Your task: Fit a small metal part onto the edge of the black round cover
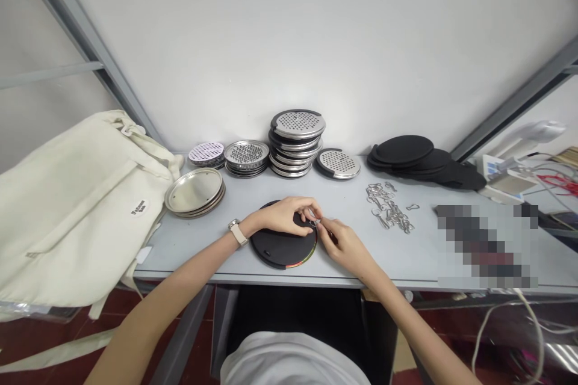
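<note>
On the tabletop (397, 258), the left hand (286, 216) clamped a black disc (275, 246); the right hand (347, 246) pinched a metal ring (316, 223) that could slip.

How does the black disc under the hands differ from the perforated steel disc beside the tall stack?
The black disc is matte with a coloured rim strip; the perforated steel disc is shiny and full of holes. The black disc lies near the front edge under the left hand and right hand; the perforated steel disc sits further back, untouched. Both are round and lie flat on the grey table.
</note>
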Demonstrator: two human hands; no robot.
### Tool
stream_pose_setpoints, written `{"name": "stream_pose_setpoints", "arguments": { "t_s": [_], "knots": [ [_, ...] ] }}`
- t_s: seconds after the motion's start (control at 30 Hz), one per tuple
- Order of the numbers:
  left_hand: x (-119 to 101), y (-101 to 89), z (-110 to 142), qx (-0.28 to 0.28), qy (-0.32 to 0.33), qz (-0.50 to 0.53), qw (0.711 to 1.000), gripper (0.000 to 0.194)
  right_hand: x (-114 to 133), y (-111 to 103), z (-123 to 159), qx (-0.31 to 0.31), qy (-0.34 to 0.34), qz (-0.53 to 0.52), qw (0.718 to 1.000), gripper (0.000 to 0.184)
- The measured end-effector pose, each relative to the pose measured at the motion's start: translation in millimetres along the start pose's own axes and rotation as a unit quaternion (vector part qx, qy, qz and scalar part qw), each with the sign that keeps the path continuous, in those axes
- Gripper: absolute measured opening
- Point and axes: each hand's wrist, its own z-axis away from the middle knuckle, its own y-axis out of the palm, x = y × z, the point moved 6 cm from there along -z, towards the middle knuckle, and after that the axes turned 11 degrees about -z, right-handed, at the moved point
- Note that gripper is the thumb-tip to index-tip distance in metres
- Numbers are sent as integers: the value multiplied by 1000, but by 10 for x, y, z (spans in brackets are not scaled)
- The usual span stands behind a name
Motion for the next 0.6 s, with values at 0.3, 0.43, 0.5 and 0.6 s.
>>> {"name": "stream_pose_setpoints", "arguments": {
  "t_s": [0.3,0.43,0.5,0.6],
  "knots": [
    [3,-17,2,-19,7,-76,997,38,55,33,-9,-4,-23,38,999,26],
    [4,-13,3,-16,5,-75,997,38,38,29,-4,-3,-12,33,999,27],
    [2,-11,5,-15,7,-72,997,37,29,33,-1,0,-8,31,999,27],
    [2,-10,7,-15,6,-64,998,37,20,35,2,1,-8,26,1000,28]
  ]
}}
